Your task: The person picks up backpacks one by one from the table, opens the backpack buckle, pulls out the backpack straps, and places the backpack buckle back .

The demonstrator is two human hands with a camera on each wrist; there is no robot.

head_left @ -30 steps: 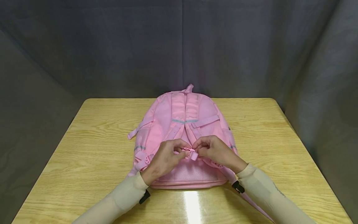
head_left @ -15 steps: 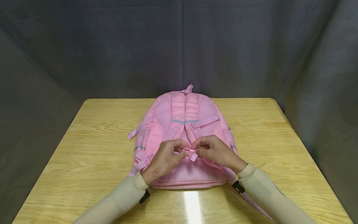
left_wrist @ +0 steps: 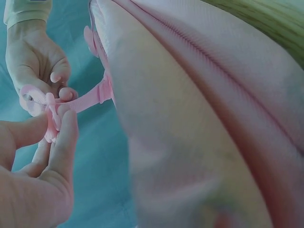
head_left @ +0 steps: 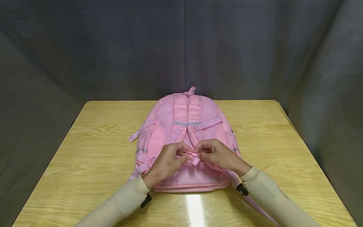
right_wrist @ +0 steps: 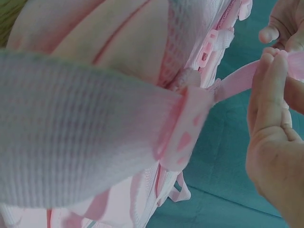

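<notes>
A pink backpack (head_left: 191, 176) lies on the table with its shoulder straps facing up. Over its lower middle, my left hand (head_left: 168, 160) pinches a small pink buckle (left_wrist: 51, 116) between thumb and fingers. Facing it, my right hand (head_left: 219, 155) pinches the narrow pink strap (right_wrist: 237, 81) right beside that buckle, so both hands' fingertips nearly meet. A short folded strap end (head_left: 196, 160) hangs below the fingers. In the left wrist view the strap runs from the backpack to the buckle and loops beyond it. Fingers partly hide the buckle.
The wooden table (head_left: 93, 151) extends on both sides of the backpack. Dark grey curtain (head_left: 113, 47) hangs behind and at the sides. A pink shoulder strap with a plastic adjuster (right_wrist: 185, 133) stands close to the right wrist camera. Another webbing strap (head_left: 261, 209) trails under the right forearm.
Both hands stay in nearly the same place with the same grip. The hanging strap end between the fingers has tipped slightly downward. The backpack rests as before.
</notes>
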